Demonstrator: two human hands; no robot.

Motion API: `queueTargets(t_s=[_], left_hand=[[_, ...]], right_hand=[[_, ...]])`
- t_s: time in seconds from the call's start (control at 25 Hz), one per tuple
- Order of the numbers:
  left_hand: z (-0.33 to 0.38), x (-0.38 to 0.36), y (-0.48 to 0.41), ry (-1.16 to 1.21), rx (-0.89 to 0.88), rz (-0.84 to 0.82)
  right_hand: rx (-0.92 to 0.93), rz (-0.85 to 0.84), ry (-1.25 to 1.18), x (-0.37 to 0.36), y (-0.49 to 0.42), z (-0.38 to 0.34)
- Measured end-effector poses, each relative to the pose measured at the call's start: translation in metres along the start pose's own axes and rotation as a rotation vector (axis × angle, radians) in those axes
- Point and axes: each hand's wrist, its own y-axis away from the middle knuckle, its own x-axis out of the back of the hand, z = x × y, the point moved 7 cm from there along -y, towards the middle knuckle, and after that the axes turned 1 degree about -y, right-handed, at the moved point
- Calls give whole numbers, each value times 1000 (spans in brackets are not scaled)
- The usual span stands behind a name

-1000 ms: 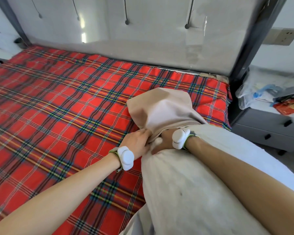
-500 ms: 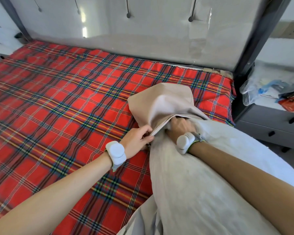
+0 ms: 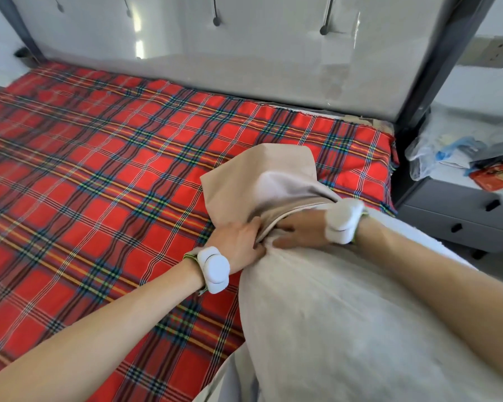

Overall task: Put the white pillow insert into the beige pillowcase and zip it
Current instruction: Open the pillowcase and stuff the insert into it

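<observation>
- Your left hand [image 3: 238, 239] has its fingers curled into the edge of the beige pillowcase [image 3: 256, 181] at its open mouth. It grips the fabric there, with the thumb lying along the seam.
- Your right hand [image 3: 302, 232] rests flat on the white pillow insert [image 3: 346, 314], just at 3 o'clock of the left hand. The thumb and the fingers you can see are stretched out and hold nothing. The fingertips reach the rim of the pillowcase, and some may be hidden under it.
- The pillowcase sits at 12 o'clock of your hands, bunched up on the plaid sheet [image 3: 99, 184] near the bed's right edge. Its mouth faces you.
- The far end of the insert is inside the case. Most of it runs out toward 5 o'clock, under your right forearm, and is uncovered.
- Each wrist carries a white device: left wrist device [image 3: 214, 269], right wrist device [image 3: 344, 224].
- A grey nightstand [image 3: 459, 219] stands at 3 o'clock beside the bed, with plastic bags [image 3: 436, 152] and a red packet [image 3: 497, 175] on top.
- The pale headboard panel [image 3: 244, 53] runs along at 12 o'clock.
</observation>
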Motion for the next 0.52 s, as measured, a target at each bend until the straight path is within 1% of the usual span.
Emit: queueTargets(t_s=[0.08, 0.12, 0.2, 0.24, 0.32, 0.36, 0.4, 0.44, 0.48, 0.52], left_hand=[[6, 13, -9, -161, -25, 6], [12, 20, -16, -199, -44, 40], [26, 26, -39, -217, -84, 70], [31, 23, -53, -231, -107, 39], [34, 11, -76, -221, -111, -101], [34, 6, -83, -133, -102, -140], [40, 4, -86, 11, -110, -154], [48, 6, -84, 170, -135, -149], [58, 10, -78, 307, -167, -154], [69, 13, -69, 386, -201, -168]], right_hand=[[-30, 25, -18, 18, 16, 16], [-36, 58, -50, 18, 24, 20], [-64, 71, -23, 5, 35, 18], [-64, 75, -47, -3, 36, 14], [-40, 86, -77, -19, 33, 10], [-70, 61, -96, -27, 26, 7], [-150, 45, -64, -34, 17, 13], [-200, 119, 51, -43, 6, 19], [-342, -15, -82, -64, 10, 42], [-562, -66, -96, -67, -7, 39]])
